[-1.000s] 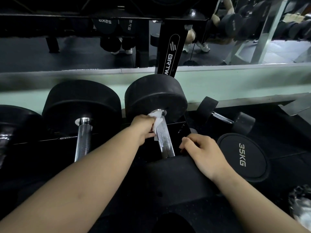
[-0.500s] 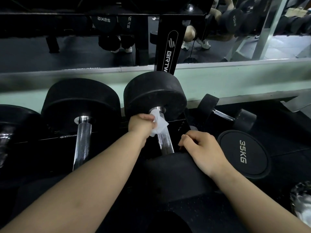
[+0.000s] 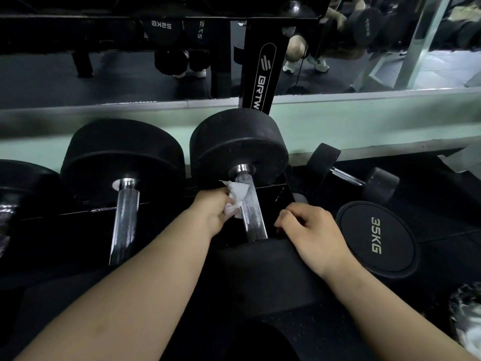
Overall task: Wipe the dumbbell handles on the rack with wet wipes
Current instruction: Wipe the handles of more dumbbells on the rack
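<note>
1. The chrome handle point(image 3: 252, 214) of the middle dumbbell point(image 3: 239, 144) lies on the rack point(image 3: 156, 212), running between its far head and its near head.
2. A crumpled white wipe point(image 3: 236, 196) sits against the handle's left side, close to the far head.
3. The left hand point(image 3: 212, 212) grips the wipe, its fingers point(image 3: 226, 205) curled round it and pressing it to the metal.
4. The right hand point(image 3: 315, 230) rests on the dumbbell's near head, fingers point(image 3: 289, 217) curled together over its edge, just right of the handle.
5. The rack also holds a bigger dumbbell point(image 3: 122, 155) just to the left.
6. On the floor point(image 3: 442, 204) to the right lie a 35KG dumbbell point(image 3: 377, 238) and a small dumbbell point(image 3: 348, 177).
</note>
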